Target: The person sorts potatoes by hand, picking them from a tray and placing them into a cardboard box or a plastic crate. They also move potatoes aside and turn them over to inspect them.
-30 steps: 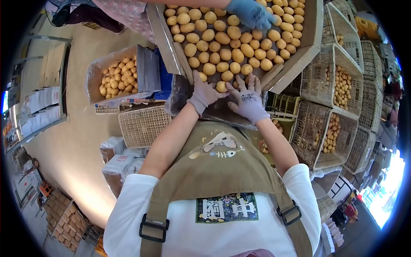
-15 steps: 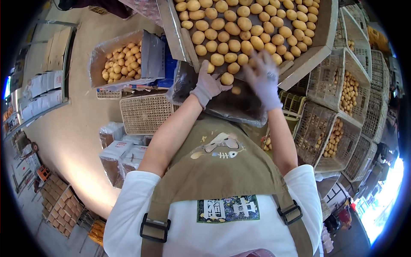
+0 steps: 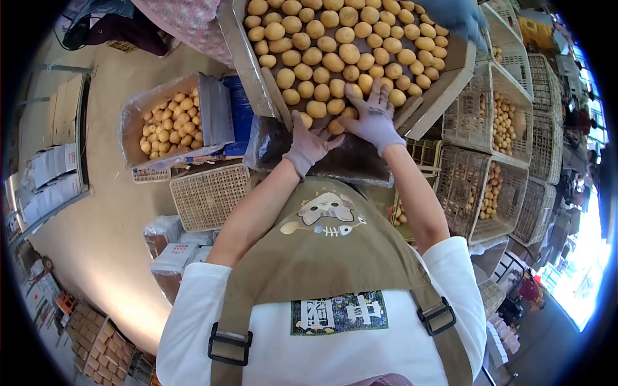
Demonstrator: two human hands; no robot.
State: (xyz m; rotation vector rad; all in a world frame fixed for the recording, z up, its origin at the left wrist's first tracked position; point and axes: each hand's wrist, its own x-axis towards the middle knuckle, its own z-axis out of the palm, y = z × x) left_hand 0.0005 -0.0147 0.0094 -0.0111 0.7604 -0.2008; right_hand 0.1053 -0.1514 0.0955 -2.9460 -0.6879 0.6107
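Observation:
A layer of round, yellow-brown potatoes covers the large sorting tray, whose sides narrow toward me. At its near mouth my gloved left hand is open, thumb and fingers apart, beside a couple of potatoes. My gloved right hand lies open over the potatoes at the right of the mouth, fingers spread and touching several of them. One potato sits between my two hands at the tray's lip. Directly below the hands is a box with a dark inside and a plastic liner.
A lined box of potatoes stands at the left, with an upturned plastic crate below it. Stacked crates, some holding potatoes, line the right side. Another person's blue sleeve reaches over the tray's far right.
My right hand has come from a blurred sweep to rest on the potatoes, closer to my left hand. A blue sleeve has appeared at the far right. The camera view has shifted slightly.

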